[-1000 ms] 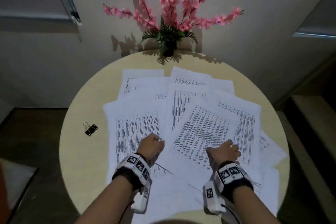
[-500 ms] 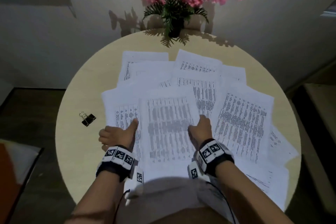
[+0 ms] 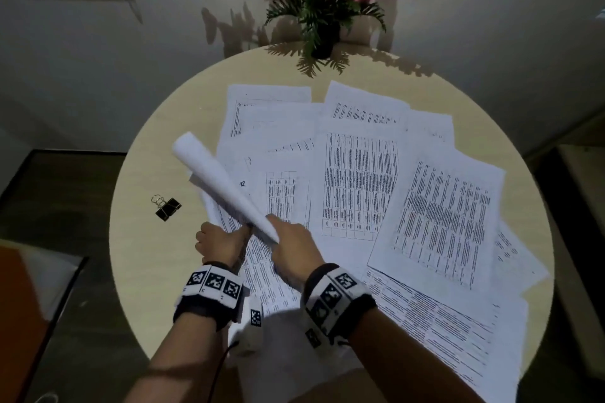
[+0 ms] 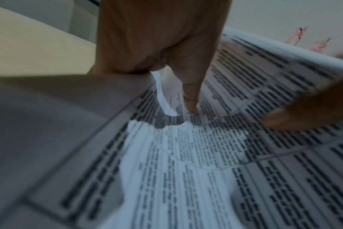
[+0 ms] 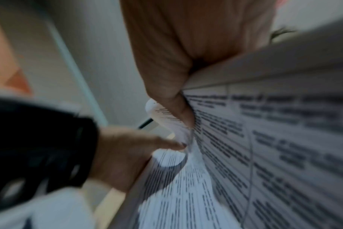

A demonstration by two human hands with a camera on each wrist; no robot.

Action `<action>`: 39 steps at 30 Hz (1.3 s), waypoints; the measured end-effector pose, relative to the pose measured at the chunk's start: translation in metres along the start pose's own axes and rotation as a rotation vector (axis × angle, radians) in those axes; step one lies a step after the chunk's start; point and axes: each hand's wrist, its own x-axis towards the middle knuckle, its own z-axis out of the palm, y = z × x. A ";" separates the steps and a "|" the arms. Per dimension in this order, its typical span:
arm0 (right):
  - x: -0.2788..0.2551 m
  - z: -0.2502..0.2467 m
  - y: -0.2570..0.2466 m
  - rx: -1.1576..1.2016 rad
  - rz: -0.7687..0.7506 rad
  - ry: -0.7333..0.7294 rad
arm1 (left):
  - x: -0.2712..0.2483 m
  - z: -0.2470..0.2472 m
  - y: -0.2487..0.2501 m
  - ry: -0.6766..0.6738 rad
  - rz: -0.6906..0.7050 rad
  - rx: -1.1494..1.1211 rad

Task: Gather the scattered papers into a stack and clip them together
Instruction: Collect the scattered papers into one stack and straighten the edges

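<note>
Head view: right hand [image 3: 296,247] and left hand [image 3: 222,244] lift a curled sheet [image 3: 222,185].

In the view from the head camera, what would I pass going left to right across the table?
Binder clip → left hand → right hand, which holds a lifted, curled sheet → printed pages spread flat toward the table's right edge.

Handwritten "R" — on a paper [image 3: 243,184]
</note>
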 end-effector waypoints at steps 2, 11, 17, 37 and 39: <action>-0.005 -0.016 0.003 0.231 0.066 0.089 | 0.001 -0.005 -0.004 -0.013 -0.003 -0.151; -0.046 -0.149 -0.049 0.533 -0.265 0.570 | -0.093 -0.078 0.095 -0.225 0.642 -0.781; -0.078 -0.157 -0.064 0.597 -0.443 0.816 | -0.122 -0.119 0.107 -0.196 0.843 -0.777; -0.062 0.003 -0.025 0.252 0.121 0.092 | -0.039 -0.131 0.010 0.019 0.291 -0.681; -0.060 0.030 -0.013 0.201 0.190 0.016 | -0.021 -0.131 -0.013 0.081 0.232 -0.471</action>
